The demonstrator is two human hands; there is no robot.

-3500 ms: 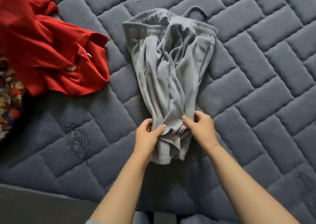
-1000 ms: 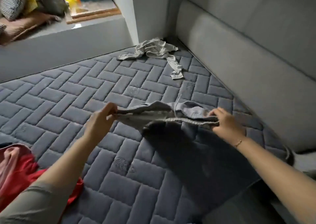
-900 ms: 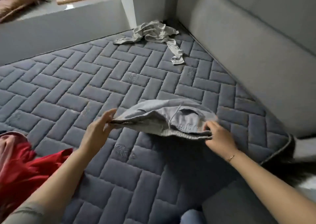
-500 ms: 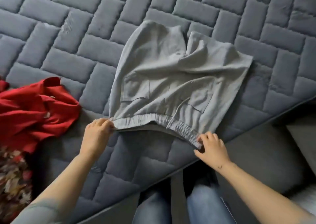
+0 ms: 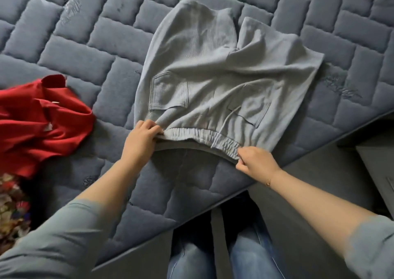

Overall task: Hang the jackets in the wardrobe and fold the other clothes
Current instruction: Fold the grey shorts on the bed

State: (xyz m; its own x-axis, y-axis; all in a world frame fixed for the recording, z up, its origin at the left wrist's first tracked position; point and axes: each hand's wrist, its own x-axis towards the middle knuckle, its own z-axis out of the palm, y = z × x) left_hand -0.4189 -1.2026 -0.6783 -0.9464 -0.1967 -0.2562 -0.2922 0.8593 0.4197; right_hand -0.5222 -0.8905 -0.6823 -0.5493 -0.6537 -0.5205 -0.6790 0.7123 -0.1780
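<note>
Quilted blue-grey mattress (image 5: 70, 50) as work surface, edge running diagonally lower right, wearer's jeans (image 5: 245, 255) below it. Patterned cloth (image 5: 10, 206) at far left edge, kind not determinable. Red garment (image 5: 40, 125) heaped at left, unfolded, well apart from either hand.

Left hand (image 5: 139, 140) clenched on left end of waistband (image 5: 191, 135), thumb and fingers pinching elastic. Grey shorts (image 5: 215, 76) at centre, laid out flat on mattress, back pockets up, legs pointing away, waistband nearest wearer. Drawstring (image 5: 226, 121) trailing across right pocket. Right leg overlapping left near crotch; some creases across seat. Right hand (image 5: 258, 161) grasping right end of waistband, fingers curled under, that end lifted slightly off mattress near its edge.

Compared with 3.5 s ago: shorts then bunched lengthwise, waistband far from wearer, both hands at the hems; now turned end for end and spread wide. Compared with 1.0 s ago: held in the air by waistband, facing the wall corner; now down on the mattress. Compared with 0.5 s ago: near identical layout, hands at same grip points, waistband drawn a little tighter.

Assessment: shake-out and lay-down complete; shorts ready for folding, no fold yet made. Likely next: smoothing, then left half over right. Red garment pending; jacket or not, not determinable.
</note>
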